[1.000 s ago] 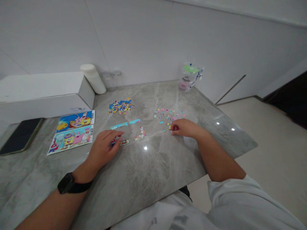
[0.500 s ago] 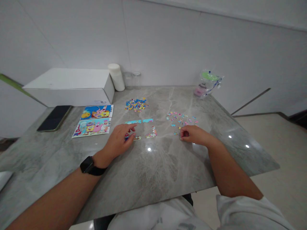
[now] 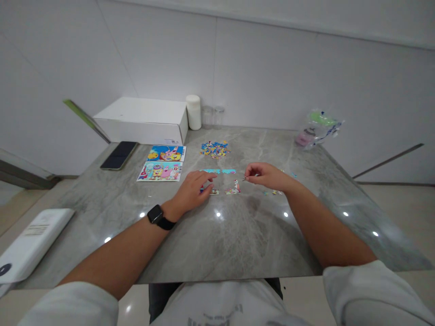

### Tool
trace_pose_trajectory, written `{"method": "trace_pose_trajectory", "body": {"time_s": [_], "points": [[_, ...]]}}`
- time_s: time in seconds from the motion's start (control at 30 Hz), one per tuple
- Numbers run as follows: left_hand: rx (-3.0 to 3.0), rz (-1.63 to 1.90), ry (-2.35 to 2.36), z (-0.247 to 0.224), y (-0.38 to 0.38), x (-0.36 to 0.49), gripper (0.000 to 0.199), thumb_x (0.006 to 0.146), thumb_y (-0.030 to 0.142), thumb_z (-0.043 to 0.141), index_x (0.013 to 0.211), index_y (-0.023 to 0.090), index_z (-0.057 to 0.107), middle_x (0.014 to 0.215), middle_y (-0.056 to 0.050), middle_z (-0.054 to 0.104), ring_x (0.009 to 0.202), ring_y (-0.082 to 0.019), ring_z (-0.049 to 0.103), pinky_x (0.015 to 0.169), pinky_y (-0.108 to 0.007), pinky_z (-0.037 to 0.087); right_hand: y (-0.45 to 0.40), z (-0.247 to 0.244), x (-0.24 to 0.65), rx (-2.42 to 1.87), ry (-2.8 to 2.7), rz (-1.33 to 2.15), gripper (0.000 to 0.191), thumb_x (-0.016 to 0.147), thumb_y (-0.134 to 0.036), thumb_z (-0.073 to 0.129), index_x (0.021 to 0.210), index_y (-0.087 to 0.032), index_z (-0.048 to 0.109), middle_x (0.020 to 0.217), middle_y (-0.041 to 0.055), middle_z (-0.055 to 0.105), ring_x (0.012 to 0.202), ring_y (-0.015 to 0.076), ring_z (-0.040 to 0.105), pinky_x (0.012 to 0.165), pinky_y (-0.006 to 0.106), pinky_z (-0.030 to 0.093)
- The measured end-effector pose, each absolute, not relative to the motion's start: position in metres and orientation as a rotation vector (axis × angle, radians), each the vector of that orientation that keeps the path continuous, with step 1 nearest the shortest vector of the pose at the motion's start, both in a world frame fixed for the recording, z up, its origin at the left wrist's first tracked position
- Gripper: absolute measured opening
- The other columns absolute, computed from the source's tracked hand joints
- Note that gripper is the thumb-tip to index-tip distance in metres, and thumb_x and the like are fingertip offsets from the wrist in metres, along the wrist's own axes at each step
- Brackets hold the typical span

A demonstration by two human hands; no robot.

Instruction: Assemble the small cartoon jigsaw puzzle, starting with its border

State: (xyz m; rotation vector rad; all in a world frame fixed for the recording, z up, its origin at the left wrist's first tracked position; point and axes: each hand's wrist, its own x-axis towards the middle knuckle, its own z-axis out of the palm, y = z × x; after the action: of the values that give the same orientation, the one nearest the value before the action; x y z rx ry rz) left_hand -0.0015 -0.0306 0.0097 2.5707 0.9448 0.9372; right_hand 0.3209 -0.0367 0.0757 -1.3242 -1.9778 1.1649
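On the grey marbled table, my left hand [image 3: 194, 189] rests with its fingers apart, over the left part of a partly joined puzzle. A blue strip of joined pieces [image 3: 229, 171] lies at the puzzle's top, and a corner section [image 3: 234, 187] at its lower right. My right hand [image 3: 260, 174] pinches a small puzzle piece [image 3: 244, 179] just right of that corner. Loose pieces [image 3: 274, 192] lie beneath and beside my right forearm, partly hidden by it. A heap of blue and yellow pieces [image 3: 215, 149] sits farther back.
Two picture cards [image 3: 159, 171] lie at the left beside a phone [image 3: 119, 155]. Behind stand a white box [image 3: 142, 120], a white bottle [image 3: 193, 112] and two clear glasses [image 3: 218, 117]. A plastic bag [image 3: 317, 129] is back right, a white device [image 3: 37, 242] front left.
My right hand has moved left from the loose pieces towards the joined puzzle, with a piece now showing in its fingertips. The camera view has shifted left.
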Motion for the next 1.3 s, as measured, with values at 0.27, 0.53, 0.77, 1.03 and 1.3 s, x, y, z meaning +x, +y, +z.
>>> {"method": "trace_pose_trajectory", "body": {"time_s": [0.27, 0.53, 0.77, 1.03, 1.3], "points": [[2.554, 0.91, 0.977, 0.013, -0.03, -0.005, 0.027, 0.102, 0.029, 0.058, 0.126, 0.021, 0.068, 0.113, -0.008, 0.076, 0.107, -0.026, 0.068, 0.099, -0.044, 0.049, -0.007, 0.081, 0.26, -1.163, -1.847, 1.254, 0.029, 0.078, -0.038, 0.076, 0.1, -0.021, 0.069, 0.081, -0.0014, 0.064, 0.074, 0.0137, 0.056, 0.068, 0.026, 0.044], [2.546, 0.851, 1.046, 0.009, -0.025, -0.006, 0.026, 0.099, 0.026, 0.061, 0.123, 0.021, 0.069, 0.113, -0.009, 0.075, 0.108, -0.027, 0.067, 0.097, -0.045, 0.05, -0.008, 0.062, 0.267, -1.288, -1.945, 1.047, 0.019, 0.083, -0.034, 0.066, 0.093, -0.019, 0.071, 0.082, 0.0006, 0.067, 0.077, 0.0153, 0.059, 0.074, 0.029, 0.047], [2.585, 0.794, 1.032, 0.012, -0.024, -0.007, 0.024, 0.097, 0.024, 0.064, 0.12, 0.021, 0.071, 0.115, -0.01, 0.075, 0.106, -0.027, 0.067, 0.095, -0.045, 0.05, -0.01, 0.06, 0.269, -1.398, -2.047, 0.893, 0.018, 0.085, -0.029, 0.064, 0.095, -0.019, 0.075, 0.086, 0.0023, 0.072, 0.078, 0.0162, 0.062, 0.077, 0.029, 0.048], [2.654, 0.66, 0.875, 0.009, -0.025, -0.007, 0.015, 0.098, 0.028, 0.067, 0.107, 0.024, 0.078, 0.109, -0.008, 0.075, 0.105, -0.025, 0.066, 0.095, -0.042, 0.048, -0.017, 0.04, 0.25, -1.42, -2.267, 0.99, 0.01, 0.082, -0.017, 0.066, 0.089, -0.019, 0.073, 0.076, -0.0015, 0.071, 0.071, 0.0135, 0.062, 0.07, 0.024, 0.044], [2.651, 0.599, 0.806, 0.008, -0.025, -0.006, 0.016, 0.099, 0.029, 0.066, 0.104, 0.026, 0.081, 0.107, -0.007, 0.075, 0.101, -0.023, 0.067, 0.092, -0.04, 0.048, -0.021, 0.03, 0.241, -1.45, -2.397, 0.947, 0.01, 0.085, -0.015, 0.07, 0.091, -0.02, 0.076, 0.082, -0.0002, 0.077, 0.076, 0.015, 0.068, 0.071, 0.024, 0.045]]}}
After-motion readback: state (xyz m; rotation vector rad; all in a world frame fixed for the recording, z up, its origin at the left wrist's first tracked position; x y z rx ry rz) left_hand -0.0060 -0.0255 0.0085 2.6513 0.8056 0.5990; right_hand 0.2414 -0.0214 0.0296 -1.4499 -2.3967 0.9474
